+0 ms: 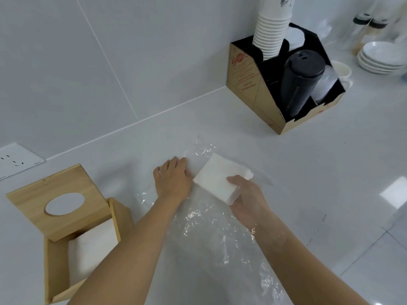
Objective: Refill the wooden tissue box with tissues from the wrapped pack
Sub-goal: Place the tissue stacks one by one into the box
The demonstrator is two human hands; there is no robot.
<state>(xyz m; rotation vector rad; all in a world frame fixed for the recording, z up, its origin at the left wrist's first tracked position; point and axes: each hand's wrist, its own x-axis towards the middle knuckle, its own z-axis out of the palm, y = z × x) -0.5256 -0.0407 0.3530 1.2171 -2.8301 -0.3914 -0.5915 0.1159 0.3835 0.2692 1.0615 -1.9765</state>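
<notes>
A stack of white tissues (217,178) lies tilted inside a clear plastic wrapper (204,221) spread over the white counter. My right hand (246,198), partly inside the wrapper, grips the stack's near right end. My left hand (174,178) rests palm down on the wrapper, touching the stack's left edge, fingers together. At the lower left stands the wooden tissue box (55,249), its lid (57,201) with an oval hole swung open. White tissues (92,249) lie inside it. My left forearm hides the box's near right corner.
A cardboard organiser (253,89) holding stacked white paper cups (271,27) and black lids (301,82) stands against the tiled wall at the back right. White plates (383,56) are stacked at the far right. A wall socket (17,159) sits at the left.
</notes>
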